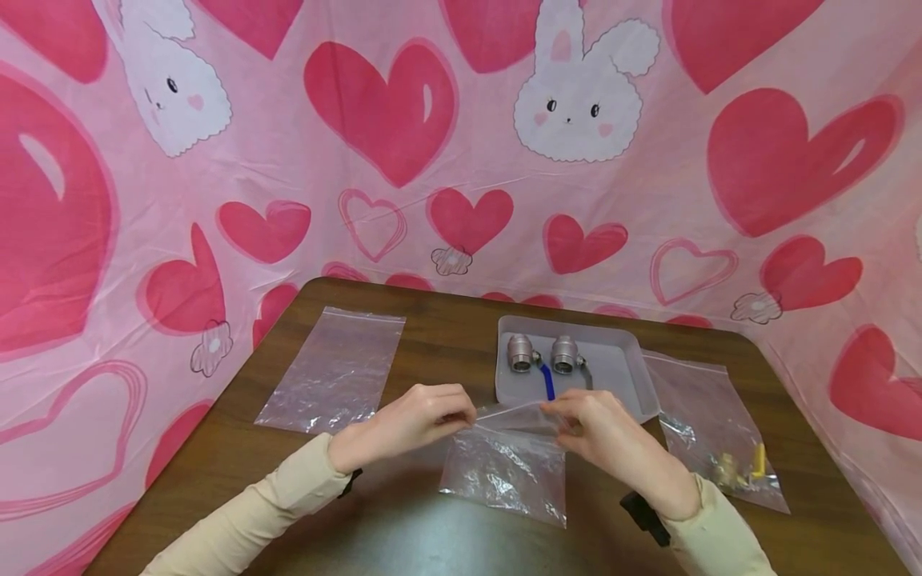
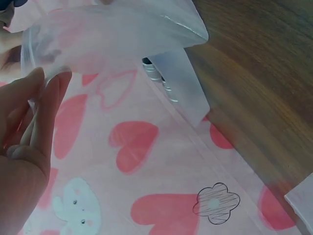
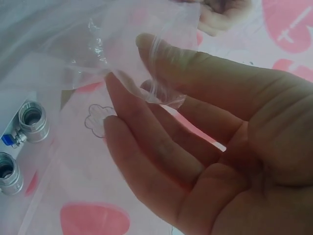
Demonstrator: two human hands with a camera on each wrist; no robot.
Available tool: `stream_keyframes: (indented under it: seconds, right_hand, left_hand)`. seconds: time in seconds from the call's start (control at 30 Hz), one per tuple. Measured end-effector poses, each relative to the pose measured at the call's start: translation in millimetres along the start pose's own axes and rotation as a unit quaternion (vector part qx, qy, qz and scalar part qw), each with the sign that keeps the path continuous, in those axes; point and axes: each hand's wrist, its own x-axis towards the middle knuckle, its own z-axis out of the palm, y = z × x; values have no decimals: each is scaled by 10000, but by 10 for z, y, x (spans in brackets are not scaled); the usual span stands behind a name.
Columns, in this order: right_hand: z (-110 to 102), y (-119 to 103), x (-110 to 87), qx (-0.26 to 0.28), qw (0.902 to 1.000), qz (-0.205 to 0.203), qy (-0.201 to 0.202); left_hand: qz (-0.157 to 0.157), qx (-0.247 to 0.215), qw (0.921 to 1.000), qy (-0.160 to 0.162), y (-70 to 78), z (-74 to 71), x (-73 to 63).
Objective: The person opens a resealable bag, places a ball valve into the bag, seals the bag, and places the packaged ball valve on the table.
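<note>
A clear zip bag [image 1: 504, 476] is held by its top edge between both hands, its lower part hanging towards the table front. My left hand [image 1: 435, 412] pinches the left end of the bag's mouth between thumb and fingers. At the opposite end, my right hand [image 1: 601, 432] grips the mouth, thumb on one side and fingers on the other. In the right wrist view the zip strip of the bag [image 3: 58, 49] runs past the thumb. Just behind the hands, two metal ball valves, one with a blue lever [image 1: 520, 354] and one with a grey lever [image 1: 565, 354], lie in a tray.
The shallow pale tray [image 1: 619, 360] stands behind the right hand. Flat on the left lies another clear zip bag [image 1: 338, 368]. To the right, a zip bag [image 1: 695, 400] contains a brass valve [image 1: 727, 470] with a yellow lever. A heart-print cloth [image 1: 468, 128] hangs around the table.
</note>
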Motion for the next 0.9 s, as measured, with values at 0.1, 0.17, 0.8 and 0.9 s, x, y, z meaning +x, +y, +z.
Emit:
stream_keyframes:
  seconds: [0.1,0.17,0.8,0.9]
  right_hand:
    - [1,0,-7,55,10000,5,-9]
    - [1,1,-9,33,10000,37,29]
    - [-7,-13,1,-52,9999,81,-38]
    - [15,-28,10,-142,9999,-51,52]
  left_hand:
    - [152,-10,9998,-90,2,-8,-13]
    - [269,35,9996,-96,9,-14,-14]
    - [339,-173,9987,-352,14,-45,-1]
    - [307,-55,9988,-387,24,-17,17]
